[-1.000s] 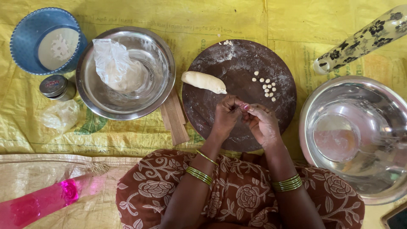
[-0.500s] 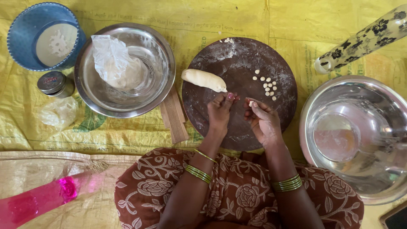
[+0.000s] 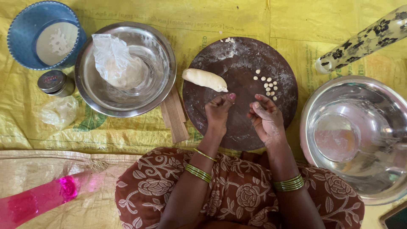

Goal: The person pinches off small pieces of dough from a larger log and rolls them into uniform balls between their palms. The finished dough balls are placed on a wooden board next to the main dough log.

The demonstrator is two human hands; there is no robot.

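Note:
A round dark wooden board [image 3: 237, 127], dusted with flour, lies in front of me. On it rest a pale dough log [image 3: 204, 79] and a cluster of several tiny dough balls [image 3: 267, 86]. My left hand [image 3: 218, 113] hovers over the board just below the log's right end, its fingers curled together with nothing visible in them. My right hand [image 3: 266, 119], floury, is a little to the right, just below the tiny balls. Its fingers are pinched around a small pale bit of dough [image 3: 255, 104].
A steel bowl [image 3: 163, 59] with a crumpled plastic bag stands left of the board, with wooden sticks [image 3: 174, 116] between them. A blue bowl [image 3: 19, 29] and small tin [image 3: 55, 82] are far left. There is a large steel bowl [image 3: 381, 97] on the right, a floral rolling pin [image 3: 364, 40], and a pink bottle [image 3: 40, 199].
My hands were pressed together over the board's near part. They have moved apart and slightly farther out, the left toward the log and the right toward the tiny balls.

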